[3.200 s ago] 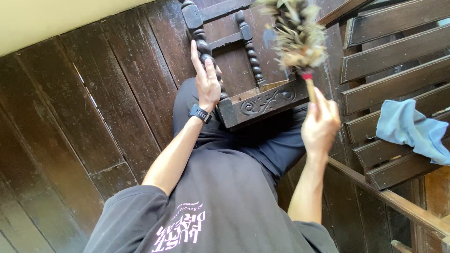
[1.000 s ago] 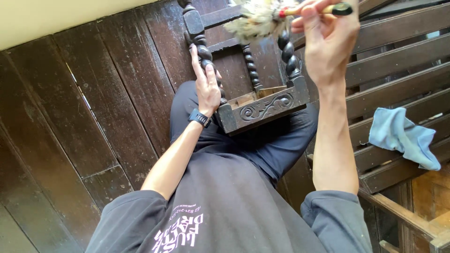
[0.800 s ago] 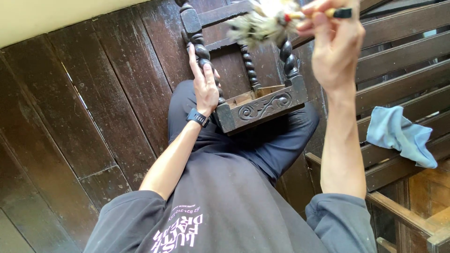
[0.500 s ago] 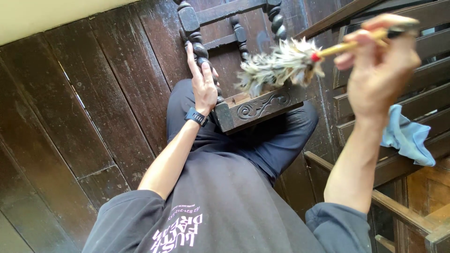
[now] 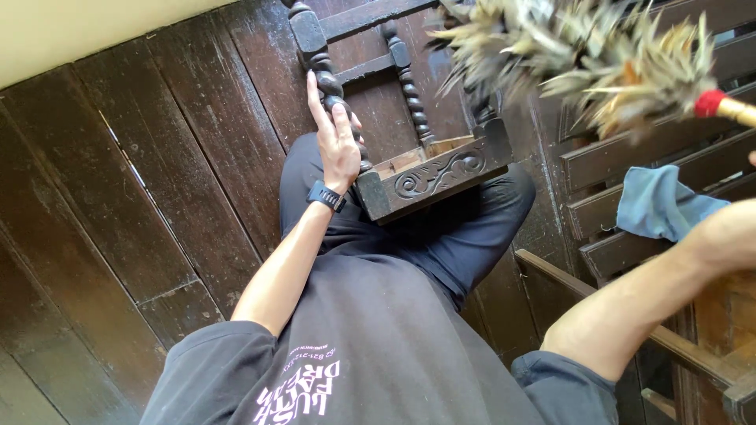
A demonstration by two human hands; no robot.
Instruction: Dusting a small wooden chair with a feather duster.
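L grip [image 5: 337, 142] on carved chair [image 5: 429, 169], duster [image 5: 575, 55] aloft

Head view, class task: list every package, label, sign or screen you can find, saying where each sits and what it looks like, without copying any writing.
Printed design: on the front of the person's dark shirt, bottom centre; a block of pale pink lettering.
Wrist device: strapped on the wrist of the left hand, dark band; its face is too small to judge.
No packages, signs or other screens show.
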